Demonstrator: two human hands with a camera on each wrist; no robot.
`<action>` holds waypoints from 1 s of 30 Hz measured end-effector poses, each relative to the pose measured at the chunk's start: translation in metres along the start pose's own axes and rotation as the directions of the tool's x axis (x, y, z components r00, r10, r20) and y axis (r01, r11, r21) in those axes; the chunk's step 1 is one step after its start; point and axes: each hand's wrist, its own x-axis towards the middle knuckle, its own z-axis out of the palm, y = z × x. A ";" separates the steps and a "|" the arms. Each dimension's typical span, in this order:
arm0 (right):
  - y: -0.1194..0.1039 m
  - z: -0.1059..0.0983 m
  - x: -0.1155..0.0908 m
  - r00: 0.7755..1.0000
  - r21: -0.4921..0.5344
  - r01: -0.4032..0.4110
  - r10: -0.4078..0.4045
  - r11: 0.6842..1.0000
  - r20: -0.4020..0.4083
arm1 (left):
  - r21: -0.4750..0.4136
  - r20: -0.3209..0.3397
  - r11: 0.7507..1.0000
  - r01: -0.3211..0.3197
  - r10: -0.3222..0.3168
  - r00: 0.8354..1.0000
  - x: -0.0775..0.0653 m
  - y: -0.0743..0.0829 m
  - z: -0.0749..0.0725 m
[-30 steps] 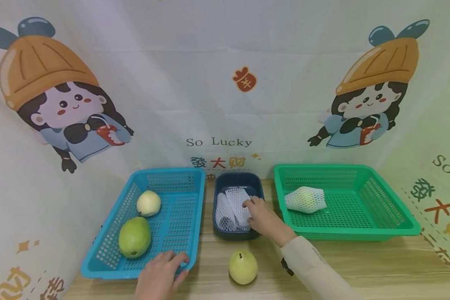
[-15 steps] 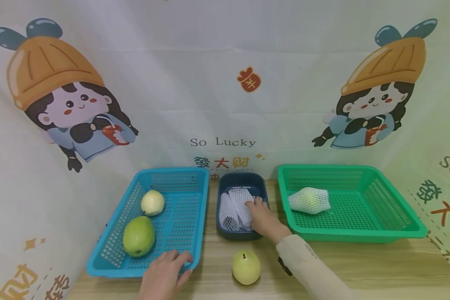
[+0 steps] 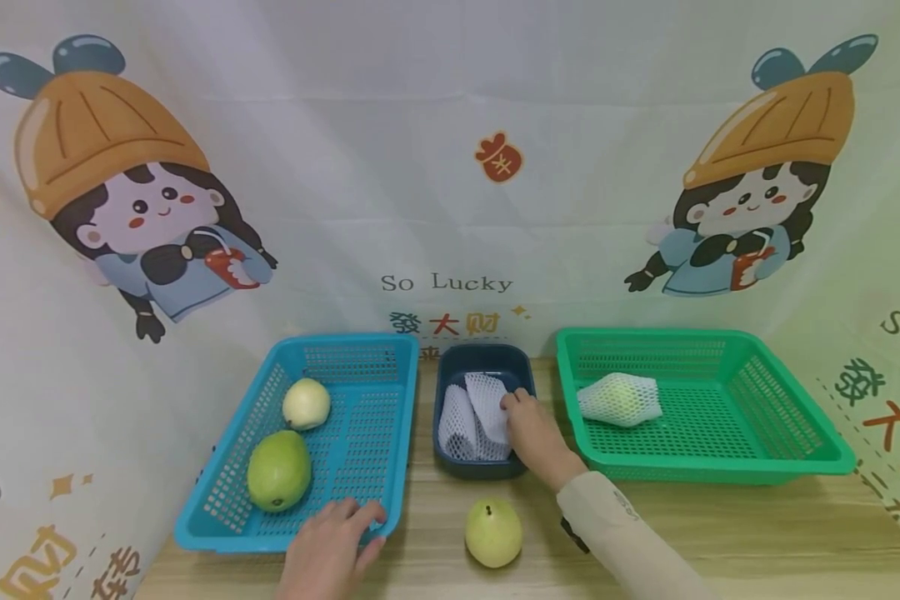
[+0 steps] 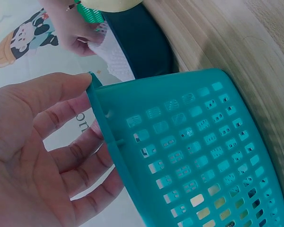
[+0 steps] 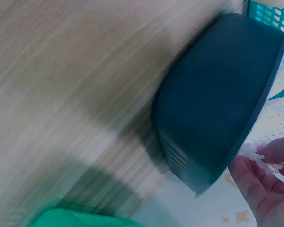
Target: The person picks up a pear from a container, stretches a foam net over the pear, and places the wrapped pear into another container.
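Observation:
In the head view my right hand [image 3: 534,435] reaches into a small dark blue bin [image 3: 487,469]. Its thumb and fingers pinch the end of a white foam fruit net [image 3: 487,408], as the right wrist view also shows. Beside it in the bin lies another rolled foam net [image 3: 459,427]. My left hand [image 3: 333,546] holds the near right corner of the blue basket [image 3: 232,543]; in the left wrist view the thumb touches the rim and the fingers [image 4: 80,156] bend behind it. A yellow-green pear [image 3: 493,533] stands on the table in front of the bin.
Inside the blue basket are a green, mango-like fruit [image 3: 279,471] and a pale round fruit [image 3: 306,404]. To the right stands a green basket [image 3: 705,462] with a net-wrapped fruit [image 3: 619,400] at its left side. A printed cloth [image 3: 450,208] hangs behind the wooden table [image 3: 720,533].
My right hand has shifted slightly right and drawn the foam net's end toward the bin's right side, parting it from the other net. The left hand stays on the basket rim.

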 end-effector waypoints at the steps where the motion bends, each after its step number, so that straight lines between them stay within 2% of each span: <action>1: 0.000 -0.002 0.000 1.000 0.000 -0.006 0.006 1.000 -0.014 | -0.001 -0.001 1.000 -0.001 0.001 1.000 0.000 0.000 0.000; 10: -0.001 -0.025 0.001 0.993 0.052 -0.052 0.058 0.997 -0.105 | -0.009 0.012 1.000 0.007 -0.007 1.000 -0.001 0.000 0.000; 16: 0.000 -0.044 0.001 0.985 0.131 -0.009 0.031 0.991 -0.168 | -0.008 0.019 1.000 0.013 -0.012 1.000 -0.001 0.000 0.001; 19: 0.001 -0.056 -0.001 0.989 0.175 -0.008 0.034 0.984 -0.145 | -0.006 0.029 1.000 0.018 -0.018 0.999 -0.001 0.000 0.001; 22: 0.000 -0.069 -0.002 0.994 0.208 -0.044 0.064 0.977 -0.088 | -0.005 0.029 1.000 0.020 -0.020 0.999 -0.001 0.000 0.001; 30: -0.002 -0.104 -0.010 0.997 0.232 -0.074 0.067 0.970 0.038 | 0.004 0.007 1.000 0.014 -0.014 1.000 -0.001 0.001 0.002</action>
